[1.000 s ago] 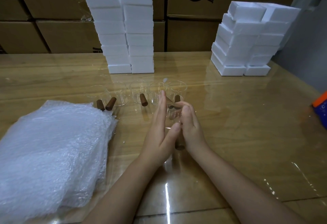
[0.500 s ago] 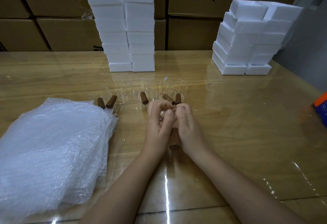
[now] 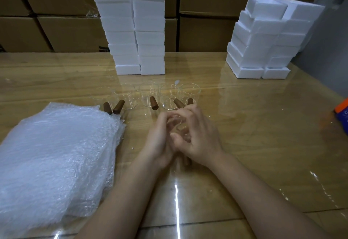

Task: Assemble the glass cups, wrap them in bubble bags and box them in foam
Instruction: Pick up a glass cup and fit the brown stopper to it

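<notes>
- 1 clear glass cup point(image 3: 178, 128) gripped between left hand point(image 3: 160, 141) and right hand point(image 3: 202, 138), fingers curled round it.
- Its brown wooden handle point(image 3: 186, 160) pokes out below the palms.

Packing warehouse: stacked cartons point(image 3: 62, 29), foam boxes point(image 3: 148, 31), bubble bags point(image 3: 52, 154).

no legible print on cartons point(image 3: 205, 31)
</notes>
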Motion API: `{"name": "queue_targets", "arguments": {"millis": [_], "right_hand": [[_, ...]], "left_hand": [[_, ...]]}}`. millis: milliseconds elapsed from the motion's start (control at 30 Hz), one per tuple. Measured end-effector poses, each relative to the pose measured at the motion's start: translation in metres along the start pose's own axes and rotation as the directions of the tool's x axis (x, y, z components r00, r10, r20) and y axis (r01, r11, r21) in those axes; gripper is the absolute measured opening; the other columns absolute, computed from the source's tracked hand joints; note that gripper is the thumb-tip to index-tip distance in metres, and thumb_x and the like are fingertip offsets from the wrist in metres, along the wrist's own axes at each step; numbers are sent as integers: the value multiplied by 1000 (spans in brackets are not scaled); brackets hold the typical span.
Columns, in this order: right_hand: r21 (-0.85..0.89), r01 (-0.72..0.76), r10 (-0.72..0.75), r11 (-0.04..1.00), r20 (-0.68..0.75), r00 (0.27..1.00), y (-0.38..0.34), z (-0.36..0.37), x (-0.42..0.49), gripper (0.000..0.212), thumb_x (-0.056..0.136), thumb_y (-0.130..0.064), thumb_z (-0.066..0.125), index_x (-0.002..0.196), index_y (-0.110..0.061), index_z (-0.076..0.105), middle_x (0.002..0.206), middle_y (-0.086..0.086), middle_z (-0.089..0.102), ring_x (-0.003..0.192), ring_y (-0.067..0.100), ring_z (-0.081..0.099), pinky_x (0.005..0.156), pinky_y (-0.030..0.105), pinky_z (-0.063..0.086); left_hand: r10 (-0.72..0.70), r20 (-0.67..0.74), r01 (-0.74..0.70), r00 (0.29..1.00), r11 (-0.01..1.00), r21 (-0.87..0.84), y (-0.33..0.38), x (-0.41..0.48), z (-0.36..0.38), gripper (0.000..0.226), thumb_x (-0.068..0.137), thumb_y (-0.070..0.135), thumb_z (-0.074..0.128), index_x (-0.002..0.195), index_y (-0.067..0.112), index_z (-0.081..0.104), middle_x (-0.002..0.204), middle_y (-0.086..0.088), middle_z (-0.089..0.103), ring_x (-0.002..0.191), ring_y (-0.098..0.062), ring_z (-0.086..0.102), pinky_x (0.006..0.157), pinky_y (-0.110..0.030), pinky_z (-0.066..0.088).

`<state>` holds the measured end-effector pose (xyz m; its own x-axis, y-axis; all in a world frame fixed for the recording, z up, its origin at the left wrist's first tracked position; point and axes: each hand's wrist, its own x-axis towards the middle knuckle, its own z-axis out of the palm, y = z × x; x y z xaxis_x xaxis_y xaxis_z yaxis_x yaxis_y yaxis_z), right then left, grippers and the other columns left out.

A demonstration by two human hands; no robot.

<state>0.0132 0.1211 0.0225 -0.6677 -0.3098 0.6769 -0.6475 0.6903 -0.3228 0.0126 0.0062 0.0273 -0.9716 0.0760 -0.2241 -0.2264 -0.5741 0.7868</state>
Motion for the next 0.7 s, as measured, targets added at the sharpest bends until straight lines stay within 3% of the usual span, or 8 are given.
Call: {"name": "queue_targets", "arguments": {"millis": [100, 200, 333, 433, 500, 567, 633, 700], "right_hand": [[-10, 16, -16, 1000, -14, 1000, -2, 1, 0, 41, 76, -45, 48, 110, -22, 43, 103, 6, 57, 88, 15, 53, 58, 24, 42], [59, -101, 102, 993, -10, 995, -7, 4, 0, 37, 78, -45, 42, 109, -25, 40, 104, 2, 54, 83, 12, 53, 54, 22, 36], [103, -195, 201, 975, -45, 979, -11, 7, -4, 44, 81, -47, 37, 115, -19, 45, 108, 2, 52, 80, 8, 52, 54, 26, 41], [228, -290, 315, 929, -81, 946, -13, 6, -3, 53, 84, -49, 33, 115, -10, 51, 107, 0, 53, 82, 6, 52, 59, 28, 44], [323, -331, 375, 887, -82, 924, -13, 6, -3, 52, 85, -51, 32, 114, -12, 51, 109, -3, 54, 85, 5, 54, 64, 29, 46], [406, -332, 388, 852, -62, 920, -12, 5, -3, 44, 85, -51, 32, 113, -21, 49, 111, -2, 56, 86, 5, 57, 67, 30, 48], [480, -335, 389, 811, -14, 921, -10, 4, -2, 34, 85, -51, 33, 110, -31, 44, 111, 2, 58, 90, 8, 60, 71, 31, 50], [555, -370, 408, 745, 60, 911, -9, 5, 0, 36, 83, -52, 35, 109, -30, 45, 110, 3, 57, 89, 10, 60, 76, 35, 51]], "left_hand": [[-29, -27, 31, 999, 998, 52, -3, -4, 3, 39, 94, 29, 45, 74, 10, 73, 66, -9, 69, 54, -20, 66, 47, -24, 52], [191, -135, -151, 972, 952, 265, -8, -5, 9, 35, 97, 27, 42, 83, 5, 65, 67, -10, 68, 56, -18, 66, 47, -22, 50], [384, -120, -338, 916, 896, 288, -12, -7, 14, 39, 101, 22, 37, 90, -5, 62, 62, 2, 67, 56, -6, 64, 49, -15, 48], [578, -6, -526, 816, 747, 406, -17, -8, 16, 33, 96, 35, 40, 97, 7, 59, 75, 4, 68, 70, -2, 65, 63, -13, 48], [631, 56, -586, 774, 678, 444, -20, -8, 14, 30, 87, 46, 40, 99, 24, 55, 83, 4, 67, 77, -3, 64, 67, -14, 48], [682, 115, -632, 723, 585, 508, -21, -8, 10, 24, 86, 46, 38, 102, 33, 51, 93, 2, 65, 85, -6, 63, 73, -15, 47], [735, 233, -688, 637, 406, 601, -19, -7, 4, 21, 89, 41, 37, 107, 35, 47, 103, -8, 60, 92, -12, 60, 78, -13, 44], [748, 359, -734, 558, 243, 634, -16, -4, -4, 25, 92, 35, 38, 110, 22, 50, 105, -13, 56, 94, -17, 57, 81, -12, 42]]}}
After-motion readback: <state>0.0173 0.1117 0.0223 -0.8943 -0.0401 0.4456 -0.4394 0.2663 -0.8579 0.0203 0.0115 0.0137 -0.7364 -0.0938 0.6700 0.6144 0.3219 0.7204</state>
